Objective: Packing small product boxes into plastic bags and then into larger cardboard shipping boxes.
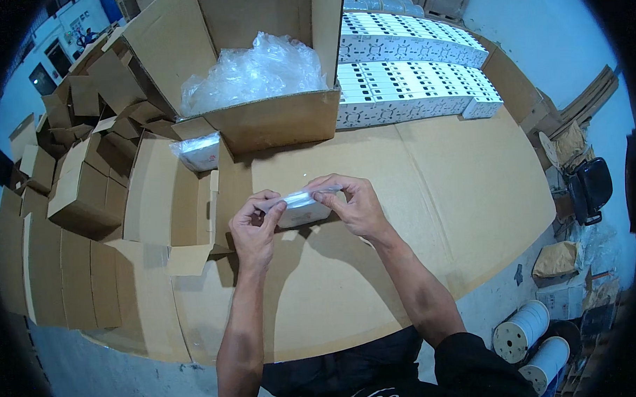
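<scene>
A packing area, in what appears to be a workshop or small warehouse, centers on a broad worktable (466, 214) surfaced with cardboard sheets. Identical white boxes (405, 90) stand in long, tight rows along its far side, next to a large open carton (280, 124) heaped with clear plastic wrapping (257, 71). Brown cartons (86, 192), many with flaps raised, crowd the left side. Flattened cardboard (588, 101) leans by a plain, pale wall (537, 44) at right, while two big reels (524, 327) sit on the bare gray floor (121, 370), marking the room as a place of bulk goods.
</scene>
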Motion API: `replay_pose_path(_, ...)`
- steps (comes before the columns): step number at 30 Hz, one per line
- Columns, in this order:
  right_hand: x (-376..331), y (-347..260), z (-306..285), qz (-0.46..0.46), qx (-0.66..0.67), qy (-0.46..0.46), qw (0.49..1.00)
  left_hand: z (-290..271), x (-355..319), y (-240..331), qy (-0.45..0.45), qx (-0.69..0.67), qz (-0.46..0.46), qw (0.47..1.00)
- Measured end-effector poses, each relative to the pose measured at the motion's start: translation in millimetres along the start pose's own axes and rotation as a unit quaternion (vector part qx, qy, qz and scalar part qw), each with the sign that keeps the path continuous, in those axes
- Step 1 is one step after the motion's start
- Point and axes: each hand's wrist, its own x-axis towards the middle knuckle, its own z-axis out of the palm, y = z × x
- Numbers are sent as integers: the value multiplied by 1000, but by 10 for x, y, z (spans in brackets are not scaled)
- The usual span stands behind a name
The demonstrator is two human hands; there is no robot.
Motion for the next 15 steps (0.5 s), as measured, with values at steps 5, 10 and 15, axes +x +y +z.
replay_pose_path(5,14,78,45,-11,72,23,997,38,5,-22,42,-31,-6,999)
replay_pose_path(10,11,108,69,17,125,15,992,29,3,-119,58,-100,-28,993)
replay_pose_path(15,16,134,63,23,160,-11,987,35,4,-138,44,-101,-28,994)
